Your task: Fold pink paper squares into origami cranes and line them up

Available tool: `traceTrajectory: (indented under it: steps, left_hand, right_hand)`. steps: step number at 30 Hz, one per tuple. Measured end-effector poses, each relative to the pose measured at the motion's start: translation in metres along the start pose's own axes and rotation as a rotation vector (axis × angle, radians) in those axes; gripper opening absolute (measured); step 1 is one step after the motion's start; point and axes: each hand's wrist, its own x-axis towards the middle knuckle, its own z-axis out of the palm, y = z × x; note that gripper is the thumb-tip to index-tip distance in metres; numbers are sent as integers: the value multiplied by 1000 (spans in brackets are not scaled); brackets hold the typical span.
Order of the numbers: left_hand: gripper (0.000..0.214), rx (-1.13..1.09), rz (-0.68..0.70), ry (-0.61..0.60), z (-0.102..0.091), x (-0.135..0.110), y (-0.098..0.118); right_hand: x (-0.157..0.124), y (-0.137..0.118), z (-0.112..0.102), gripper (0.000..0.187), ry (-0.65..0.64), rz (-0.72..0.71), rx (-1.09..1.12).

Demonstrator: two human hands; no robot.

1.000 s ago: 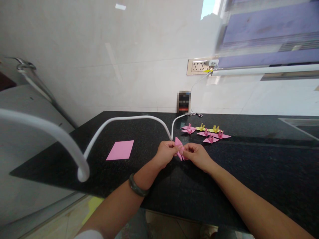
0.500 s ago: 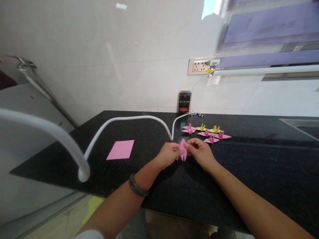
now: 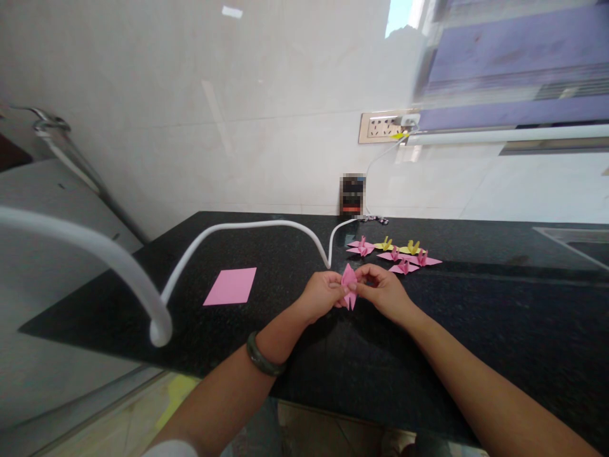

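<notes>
Paper (image 3: 349, 275), pink and folded, points straight up now, not tipped left like one second ago. Right hand (image 3: 386, 294) has thumb a bit lower than half a second ago. Paper is between both hands, over black counter (image 3: 280, 254). Left hand (image 3: 320, 297) pinches left side; right fingers pinch right side. Both arms reach forward, hands close together. Flat pink sheet (image 3: 231, 287) lies left; paper birds (image 3: 403, 268) sit behind right hand.
</notes>
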Motion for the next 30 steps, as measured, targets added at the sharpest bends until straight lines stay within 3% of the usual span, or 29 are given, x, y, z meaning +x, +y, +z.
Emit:
traceTrajectory:
  steps: [3, 8, 14, 25, 30]
  left_hand:
    - [18, -5, 1, 22, 1, 0, 1]
    - [20, -87, -23, 7, 3, 1, 1]
    - [22, -126, -18, -22, 1, -1, 4]
    - [23, -392, -75, -158, -6, -1, 4]
    - [25, -375, -53, -126, -5, -1, 2]
  right_hand:
    - [0, 0, 0, 17, -36, 14, -14]
    - [0, -2, -1, 14, 52, -69, -61]
    - [0, -6, -6, 10, -106, -118, -40]
    - [0, -10, -13, 22, -176, -174, -47]
    - [-2, -13, -12, 18, -183, -145, -19]
